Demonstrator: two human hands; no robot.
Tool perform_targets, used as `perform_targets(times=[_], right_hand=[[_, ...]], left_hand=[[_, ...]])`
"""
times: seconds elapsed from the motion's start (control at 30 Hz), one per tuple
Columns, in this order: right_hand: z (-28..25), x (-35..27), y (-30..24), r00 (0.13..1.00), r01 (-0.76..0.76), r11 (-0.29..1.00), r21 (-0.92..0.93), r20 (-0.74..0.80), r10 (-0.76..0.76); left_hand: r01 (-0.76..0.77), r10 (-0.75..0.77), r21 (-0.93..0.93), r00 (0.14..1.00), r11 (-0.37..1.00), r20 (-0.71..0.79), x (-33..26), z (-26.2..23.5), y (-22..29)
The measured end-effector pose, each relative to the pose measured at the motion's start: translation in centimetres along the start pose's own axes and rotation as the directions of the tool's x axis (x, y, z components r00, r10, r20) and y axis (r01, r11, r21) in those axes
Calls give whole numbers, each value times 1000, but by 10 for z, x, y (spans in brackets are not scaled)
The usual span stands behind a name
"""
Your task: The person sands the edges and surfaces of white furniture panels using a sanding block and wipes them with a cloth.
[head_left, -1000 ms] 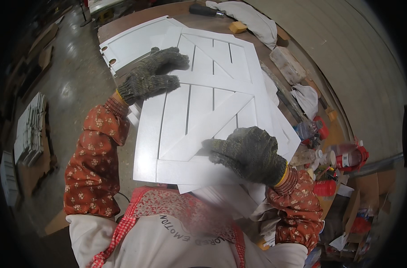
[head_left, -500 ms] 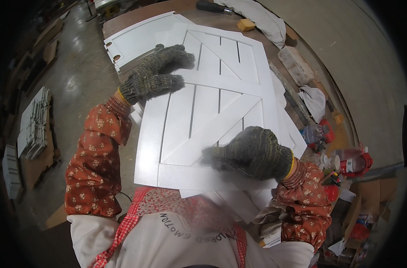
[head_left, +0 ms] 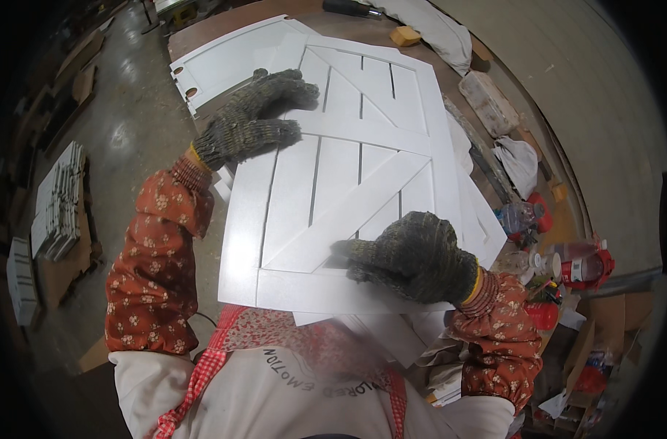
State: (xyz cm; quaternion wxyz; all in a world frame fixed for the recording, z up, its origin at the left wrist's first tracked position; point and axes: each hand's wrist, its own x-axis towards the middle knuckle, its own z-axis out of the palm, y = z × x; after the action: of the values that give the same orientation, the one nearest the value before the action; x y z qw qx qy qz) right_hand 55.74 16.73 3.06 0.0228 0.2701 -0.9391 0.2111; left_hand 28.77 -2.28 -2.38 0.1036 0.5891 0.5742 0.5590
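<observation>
A white panel (head_left: 341,212) with grooved boards and raised diagonal braces lies in front of me, tilted slightly across the work surface. My left hand (head_left: 249,121), in a dark grey knit glove, rests over its left edge, thumb apart from the stretched fingers. Low on the panel's right half is my right hand (head_left: 421,256), gloved alike. Its fingers are bent together, with the tips pointing left near the lower end of a diagonal brace. Whatever it may hold is hidden beneath the glove. More white panels (head_left: 481,227) stick out from underneath.
Beyond my left hand lies a white panel (head_left: 231,58) with round holes. A yellow block (head_left: 405,36), white cloth (head_left: 432,33) and dark-handled tool (head_left: 344,8) lie at the far side. Bottles (head_left: 582,269) and cardboard boxes (head_left: 626,314) crowd the right. Panel stacks (head_left: 58,201) stand on the left floor.
My right hand has shifted very slightly on the panel and looks less blurred. My left hand and the panel stay nearly where they were.
</observation>
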Motion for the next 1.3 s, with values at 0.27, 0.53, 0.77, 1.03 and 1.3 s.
perform_targets(times=[0.27, 0.53, 0.77, 1.03, 1.3], right_hand=[[-14, 6, 3, 991, 34, 994, 105, 126, -47], [-10, 2, -6, 997, -15, 1000, 0, 80, 15], [-6, -4, -1, 998, -36, 999, -7, 58, 36], [0, -17, -16, 980, -93, 969, 228, -153, 130], [29, -18, -54, 952, -196, 968, 156, -207, 226]], left_hand=[[143, -141, -49, 989, 988, 41, -3, -1, 13], [30, -30, 2, 1000, 1000, -2, -4, -1, 5], [81, -85, 83, 995, 993, 48, -2, -3, 14], [-89, 149, 601, 988, 795, -51, -28, 5, 21], [-152, 166, 814, 984, 561, 69, -1, 17, 39]])
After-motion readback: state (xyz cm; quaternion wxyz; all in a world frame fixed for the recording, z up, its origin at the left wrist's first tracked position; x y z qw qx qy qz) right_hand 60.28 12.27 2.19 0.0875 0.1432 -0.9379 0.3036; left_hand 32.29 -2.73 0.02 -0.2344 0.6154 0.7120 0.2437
